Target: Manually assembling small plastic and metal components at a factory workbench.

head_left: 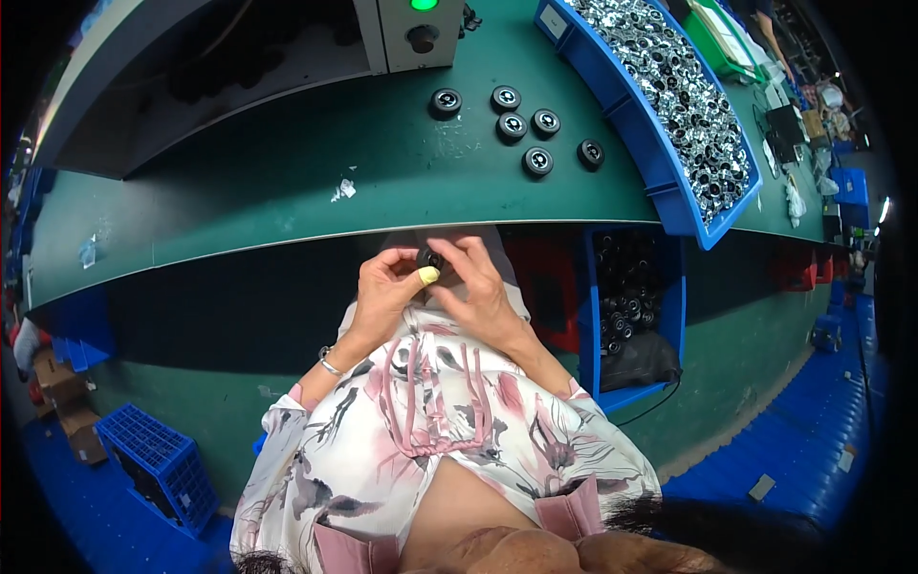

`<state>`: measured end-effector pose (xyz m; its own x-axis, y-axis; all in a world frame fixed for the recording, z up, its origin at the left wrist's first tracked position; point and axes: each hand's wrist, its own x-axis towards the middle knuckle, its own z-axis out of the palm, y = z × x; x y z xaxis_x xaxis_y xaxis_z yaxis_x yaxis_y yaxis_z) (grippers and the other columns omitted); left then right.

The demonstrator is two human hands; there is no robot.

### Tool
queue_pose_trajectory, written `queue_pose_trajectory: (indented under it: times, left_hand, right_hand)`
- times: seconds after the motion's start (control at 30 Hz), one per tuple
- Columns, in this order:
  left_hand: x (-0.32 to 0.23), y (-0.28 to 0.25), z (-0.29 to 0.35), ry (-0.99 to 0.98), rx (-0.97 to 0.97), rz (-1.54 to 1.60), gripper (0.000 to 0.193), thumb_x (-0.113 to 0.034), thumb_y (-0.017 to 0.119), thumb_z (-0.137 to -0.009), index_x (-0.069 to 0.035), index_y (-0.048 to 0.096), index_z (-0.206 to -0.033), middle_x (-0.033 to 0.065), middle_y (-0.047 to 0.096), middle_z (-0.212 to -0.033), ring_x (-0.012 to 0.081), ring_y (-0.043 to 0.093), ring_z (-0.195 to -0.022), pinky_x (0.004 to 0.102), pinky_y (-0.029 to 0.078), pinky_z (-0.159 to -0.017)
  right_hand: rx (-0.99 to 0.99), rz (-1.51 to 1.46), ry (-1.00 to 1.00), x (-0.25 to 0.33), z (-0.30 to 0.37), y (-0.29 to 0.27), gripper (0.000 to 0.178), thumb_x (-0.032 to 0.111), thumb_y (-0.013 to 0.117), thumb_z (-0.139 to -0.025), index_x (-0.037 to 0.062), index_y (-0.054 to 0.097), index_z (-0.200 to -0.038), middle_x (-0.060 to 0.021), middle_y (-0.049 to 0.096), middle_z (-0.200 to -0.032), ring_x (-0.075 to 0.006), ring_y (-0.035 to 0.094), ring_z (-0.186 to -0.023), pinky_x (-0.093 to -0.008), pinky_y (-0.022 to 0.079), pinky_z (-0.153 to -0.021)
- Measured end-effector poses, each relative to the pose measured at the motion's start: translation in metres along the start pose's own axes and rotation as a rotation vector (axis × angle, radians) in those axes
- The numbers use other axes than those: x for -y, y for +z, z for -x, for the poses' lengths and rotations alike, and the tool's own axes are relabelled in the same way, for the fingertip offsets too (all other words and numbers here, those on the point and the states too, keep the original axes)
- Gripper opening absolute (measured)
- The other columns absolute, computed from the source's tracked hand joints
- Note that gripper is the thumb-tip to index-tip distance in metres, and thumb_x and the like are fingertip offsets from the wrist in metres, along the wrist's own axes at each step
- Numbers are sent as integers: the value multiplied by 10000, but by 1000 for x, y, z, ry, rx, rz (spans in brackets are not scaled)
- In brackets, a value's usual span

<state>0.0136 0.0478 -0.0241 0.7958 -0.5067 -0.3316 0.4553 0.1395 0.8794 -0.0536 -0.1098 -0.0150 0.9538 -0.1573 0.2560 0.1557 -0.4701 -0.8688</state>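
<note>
Just in front of the table's near edge, a small black wheel [431, 258] is held between my two hands, partly hidden by the fingers. My left hand [387, 295] pinches it from the left, a yellow cover on the thumb tip. My right hand [481, 295] has its fingertips closed on the wheel's other side. Beyond the hands, several similar black wheels with silver-and-black hubs, one of them a wheel [512, 126] in the middle of the group, lie on the green table [382, 187].
A blue bin [660, 182] of shiny silver parts overhangs the table edge at right. Below the table stands a blue crate [591, 368] of black wheels. A machine [406, 43] with a green light occupies the far left. A blue basket [148, 435] sits on the floor at left.
</note>
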Motion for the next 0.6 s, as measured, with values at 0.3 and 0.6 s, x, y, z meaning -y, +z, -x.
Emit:
queue_pose_trajectory:
  times: [0.3, 0.6]
  left_hand:
    - [-21, 16, 9, 107, 146, 25, 276, -157, 582, -1000, 32, 567, -1200, 84, 666, -1030, 123, 650, -856, 259, 535, -818]
    - [-29, 11, 2, -116, 228, 232, 248, -187, 581, -1008, 33, 620, -1116, 92, 686, -891, 120, 668, -746, 243, 555, -688]
  right_hand:
    - [-107, -1072, 426, -5, 6, -1, 462, 4, 719, -835, 20, 554, -1266, -110, 602, -1242, -188, 613, -1080, -331, 492, -952]
    - [-6, -1465, 498, 1, 10, 4, 513, 86, 725, -874, 51, 492, -1329, -124, 531, -1381, -139, 579, -976, -295, 489, -880]
